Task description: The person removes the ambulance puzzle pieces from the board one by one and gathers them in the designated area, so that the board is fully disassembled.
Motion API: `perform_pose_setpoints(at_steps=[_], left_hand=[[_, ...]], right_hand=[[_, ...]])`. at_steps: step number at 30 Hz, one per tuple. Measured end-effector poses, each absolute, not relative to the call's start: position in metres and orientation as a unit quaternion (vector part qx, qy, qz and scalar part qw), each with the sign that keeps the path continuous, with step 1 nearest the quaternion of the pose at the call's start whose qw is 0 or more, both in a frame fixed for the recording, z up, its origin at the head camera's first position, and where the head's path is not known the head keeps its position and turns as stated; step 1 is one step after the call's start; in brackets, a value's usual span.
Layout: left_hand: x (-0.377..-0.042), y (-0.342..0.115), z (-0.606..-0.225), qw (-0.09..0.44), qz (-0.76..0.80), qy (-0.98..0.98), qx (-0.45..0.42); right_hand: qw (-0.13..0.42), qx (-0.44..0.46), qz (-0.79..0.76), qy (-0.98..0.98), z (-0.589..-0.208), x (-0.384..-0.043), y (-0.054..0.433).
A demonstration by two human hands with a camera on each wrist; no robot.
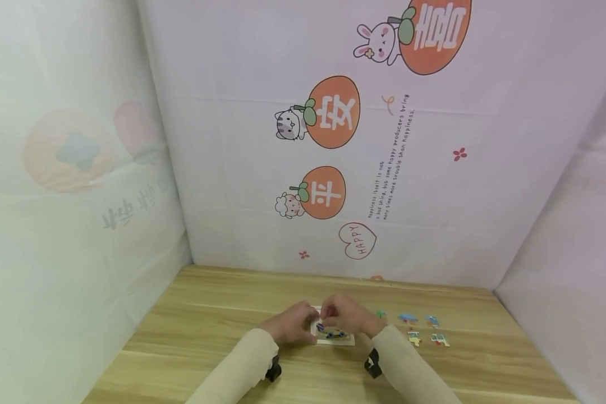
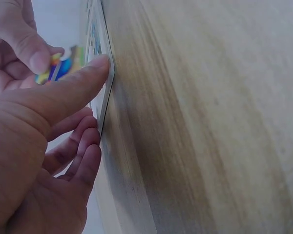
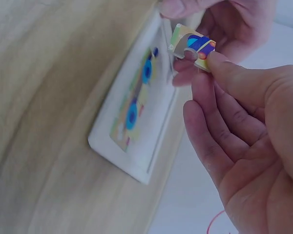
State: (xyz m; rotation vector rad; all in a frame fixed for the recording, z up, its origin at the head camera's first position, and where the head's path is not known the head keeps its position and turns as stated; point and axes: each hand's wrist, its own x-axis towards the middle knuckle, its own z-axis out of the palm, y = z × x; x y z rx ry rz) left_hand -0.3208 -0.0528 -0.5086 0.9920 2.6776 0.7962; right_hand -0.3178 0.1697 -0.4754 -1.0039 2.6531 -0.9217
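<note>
My right hand (image 1: 350, 315) pinches a small jigsaw piece (image 3: 201, 45) between thumb and fingertips. The piece is yellow, blue and purple, and in the right wrist view it is held tilted, apart from the puzzle board. The white-framed puzzle board (image 1: 335, 342) lies on the table, with a strip of picture showing blue wheels fitted along its near side. At the board's left side, my left hand (image 1: 294, 324) grips the frame, its thumb (image 2: 90, 78) against one edge and its curled fingers (image 2: 90, 151) by the frame further along.
Several loose jigsaw pieces lie right of the board, among them a blue one (image 1: 408, 318), a yellow one (image 1: 414, 338) and a white-and-green one (image 1: 440, 339). The wooden table (image 1: 222, 314) meets a printed white curtain (image 1: 242, 224) behind and at both sides.
</note>
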Motion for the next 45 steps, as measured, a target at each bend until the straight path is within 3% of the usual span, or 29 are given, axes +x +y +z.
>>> perform_pose_setpoints(at_steps=[12, 26, 34, 45], left_hand=[[-0.318, -0.054, -0.51, 0.088, 0.258, 0.91, 0.314], [-0.319, -0.053, -0.513, 0.1, 0.279, 0.904, 0.31], [-0.319, -0.055, -0.51, 0.102, 0.278, 0.906, 0.301], [-0.321, -0.055, -0.514, 0.102, 0.278, 0.906, 0.302]], right_hand=[[0.067, -0.335, -0.319, 0.884, -0.461, -0.304, 0.226], [0.06, -0.265, -0.326, 0.905, -0.47, -0.264, 0.303], [0.053, -0.259, -0.339, 0.903, -0.481, -0.255, 0.315], [0.09, -0.235, -0.35, 0.902, -0.498, -0.259, 0.319]])
